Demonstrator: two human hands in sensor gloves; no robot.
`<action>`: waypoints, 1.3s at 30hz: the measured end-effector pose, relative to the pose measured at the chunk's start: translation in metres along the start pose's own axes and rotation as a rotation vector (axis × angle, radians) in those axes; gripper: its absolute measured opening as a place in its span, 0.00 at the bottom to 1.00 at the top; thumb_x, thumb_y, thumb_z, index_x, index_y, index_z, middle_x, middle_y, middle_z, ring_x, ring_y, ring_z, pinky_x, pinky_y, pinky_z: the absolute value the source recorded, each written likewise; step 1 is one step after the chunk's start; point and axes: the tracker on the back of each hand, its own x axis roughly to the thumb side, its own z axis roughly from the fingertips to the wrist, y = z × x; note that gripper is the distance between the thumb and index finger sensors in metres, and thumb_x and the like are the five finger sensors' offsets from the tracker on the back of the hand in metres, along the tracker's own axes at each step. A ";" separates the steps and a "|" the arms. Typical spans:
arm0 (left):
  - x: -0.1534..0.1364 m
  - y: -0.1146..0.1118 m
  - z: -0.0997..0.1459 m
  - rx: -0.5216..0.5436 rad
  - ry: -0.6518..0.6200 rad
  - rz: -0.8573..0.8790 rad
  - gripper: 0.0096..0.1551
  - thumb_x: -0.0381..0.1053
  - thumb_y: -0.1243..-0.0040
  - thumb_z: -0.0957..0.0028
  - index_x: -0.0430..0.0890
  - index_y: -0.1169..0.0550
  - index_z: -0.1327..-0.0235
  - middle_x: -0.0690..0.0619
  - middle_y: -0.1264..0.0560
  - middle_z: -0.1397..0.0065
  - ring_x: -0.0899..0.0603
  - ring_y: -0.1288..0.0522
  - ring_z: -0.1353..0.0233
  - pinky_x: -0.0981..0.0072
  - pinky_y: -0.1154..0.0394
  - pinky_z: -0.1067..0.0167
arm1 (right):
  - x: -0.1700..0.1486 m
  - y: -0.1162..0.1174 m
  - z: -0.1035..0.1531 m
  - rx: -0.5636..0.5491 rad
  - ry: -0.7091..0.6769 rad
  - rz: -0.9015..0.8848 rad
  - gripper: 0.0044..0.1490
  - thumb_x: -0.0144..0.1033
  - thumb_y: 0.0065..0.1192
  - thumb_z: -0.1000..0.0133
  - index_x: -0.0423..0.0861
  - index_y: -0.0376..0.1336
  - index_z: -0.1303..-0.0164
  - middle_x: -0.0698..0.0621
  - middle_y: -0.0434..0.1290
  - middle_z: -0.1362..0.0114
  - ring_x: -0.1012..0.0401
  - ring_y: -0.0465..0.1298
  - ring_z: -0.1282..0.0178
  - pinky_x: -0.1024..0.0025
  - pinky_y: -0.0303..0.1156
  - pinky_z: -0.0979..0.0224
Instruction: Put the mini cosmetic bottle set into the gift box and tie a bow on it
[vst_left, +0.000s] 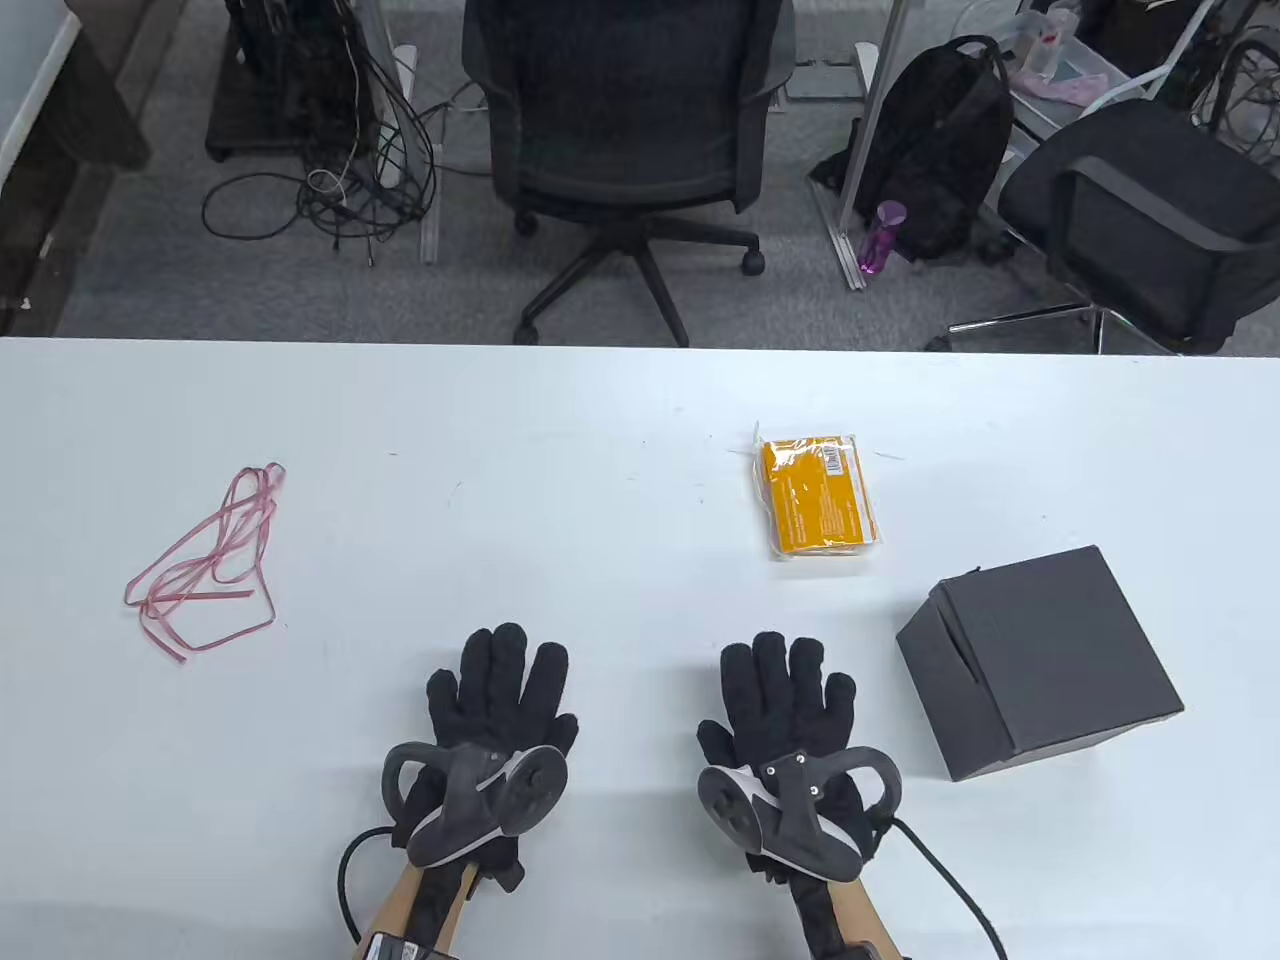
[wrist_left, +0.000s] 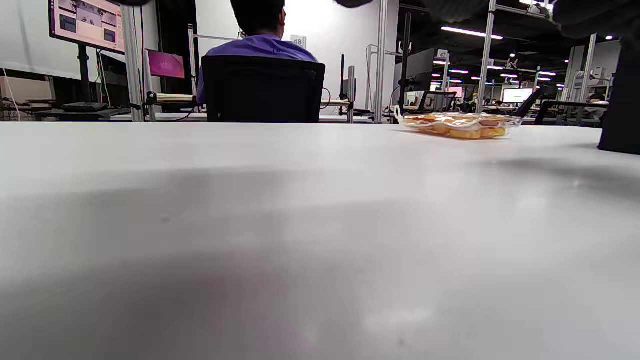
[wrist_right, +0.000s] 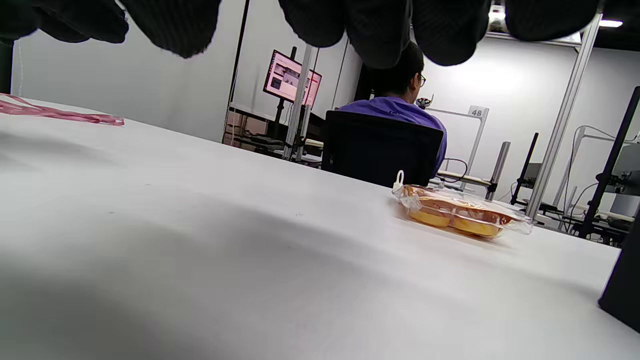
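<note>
An orange bottle set in a clear plastic bag (vst_left: 817, 495) lies flat on the white table (vst_left: 560, 480), right of centre; it also shows in the wrist views (wrist_left: 457, 125) (wrist_right: 460, 210). A closed black gift box (vst_left: 1040, 662) stands to the right of my right hand. A loose pink ribbon (vst_left: 205, 565) lies at the far left, its end visible as a pink ribbon (wrist_right: 60, 114) in the right wrist view. My left hand (vst_left: 500, 690) and right hand (vst_left: 785, 695) rest flat on the table near the front edge, fingers straight, holding nothing.
Beyond the table's far edge stand two black office chairs (vst_left: 635, 140), a black backpack (vst_left: 940, 150) and tangled cables (vst_left: 340, 190). In the wrist views a person in a purple shirt (wrist_right: 400, 112) sits facing away at another desk.
</note>
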 end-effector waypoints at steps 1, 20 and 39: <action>0.000 -0.001 0.000 -0.006 0.001 0.001 0.42 0.64 0.58 0.36 0.48 0.49 0.12 0.34 0.54 0.14 0.22 0.48 0.17 0.21 0.40 0.28 | 0.000 0.000 0.000 0.002 0.002 -0.008 0.50 0.52 0.48 0.37 0.32 0.46 0.15 0.26 0.52 0.16 0.27 0.54 0.22 0.22 0.54 0.31; -0.004 0.012 0.005 0.040 0.039 0.028 0.43 0.64 0.58 0.36 0.48 0.49 0.12 0.33 0.54 0.14 0.21 0.48 0.17 0.22 0.39 0.28 | -0.016 -0.030 0.005 -0.120 0.062 -0.010 0.50 0.53 0.51 0.37 0.31 0.49 0.15 0.26 0.55 0.16 0.26 0.54 0.22 0.20 0.53 0.31; -0.012 0.023 0.007 0.060 0.075 0.092 0.43 0.64 0.58 0.36 0.48 0.48 0.12 0.33 0.53 0.13 0.22 0.48 0.17 0.21 0.38 0.28 | -0.159 -0.054 0.000 0.221 0.516 -0.009 0.79 0.72 0.52 0.44 0.24 0.27 0.14 0.15 0.32 0.17 0.18 0.36 0.24 0.07 0.42 0.35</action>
